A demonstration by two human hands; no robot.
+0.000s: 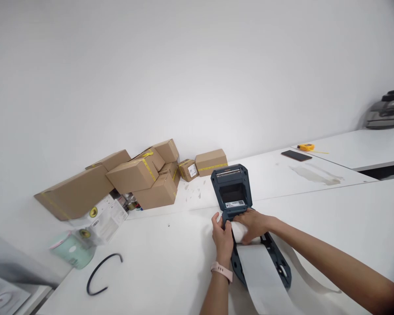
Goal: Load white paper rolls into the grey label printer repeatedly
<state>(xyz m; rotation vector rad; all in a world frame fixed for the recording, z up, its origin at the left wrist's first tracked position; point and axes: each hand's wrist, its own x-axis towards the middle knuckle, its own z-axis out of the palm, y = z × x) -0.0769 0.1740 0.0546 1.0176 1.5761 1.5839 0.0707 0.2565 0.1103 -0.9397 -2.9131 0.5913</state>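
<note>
A dark blue label printer (279,258) lies on the white table with its lid (216,189) swung up. Inside it sits a white paper roll (238,231), and a long paper strip (261,275) runs from it toward me over the printer's near end. My left hand (222,238), wearing a pink wristband, grips the printer's left edge, its thumb up beside the roll. From the right, my right hand (255,224) curls over the roll with thumb and fingers around it. Part of the roll and the printer's inside are hidden by my hands.
Cardboard boxes (157,190) are piled along the wall at left. A black curved strip (96,271), a mint-green container (75,251) and plastic packages (107,221) lie left. A phone (296,155), yellow tape measure (305,147) and dark translucent jug (385,113) are at right.
</note>
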